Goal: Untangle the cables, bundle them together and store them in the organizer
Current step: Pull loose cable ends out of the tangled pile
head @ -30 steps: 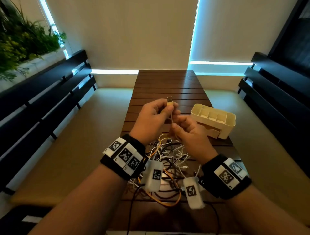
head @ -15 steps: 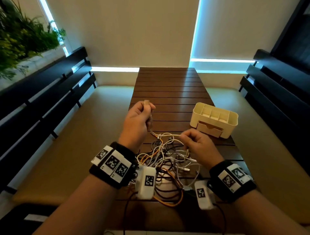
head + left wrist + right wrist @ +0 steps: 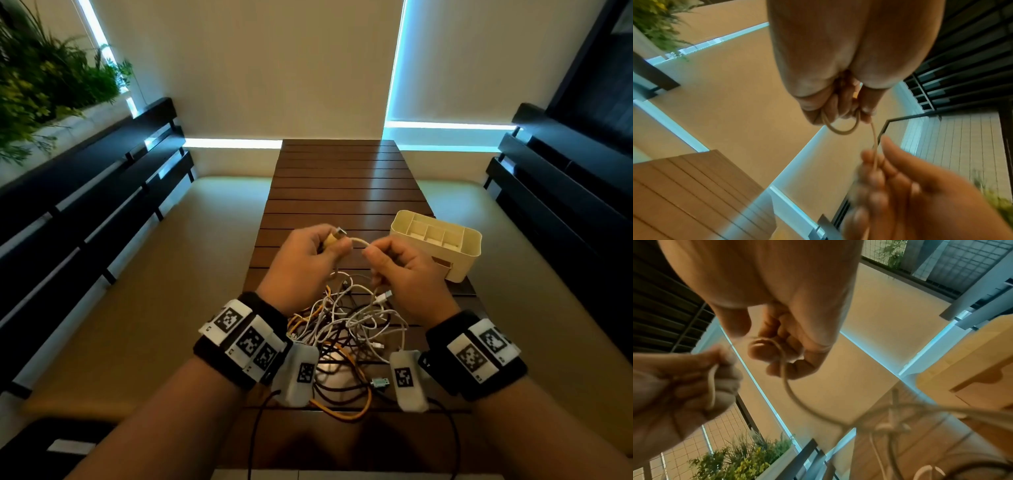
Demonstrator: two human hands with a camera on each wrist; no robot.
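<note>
A tangle of white, orange and dark cables lies on the slatted wooden table. My left hand grips the plug end of a white cable, its USB plug sticking up past the thumb, with a loop of it hanging from the curled fingers. My right hand pinches the same cable a short way along, close beside the left hand. The cable runs down from there into the tangle. A cream organizer with open compartments stands just right of my right hand.
Dark slatted benches with tan cushions run along both sides of the table. A planter with green foliage sits at the upper left. The far half of the table shows only bare slats.
My hands were spread apart half a second ago, stretching the white cable. They have come back together above the tangle, and the left hand now holds a loop of it.
</note>
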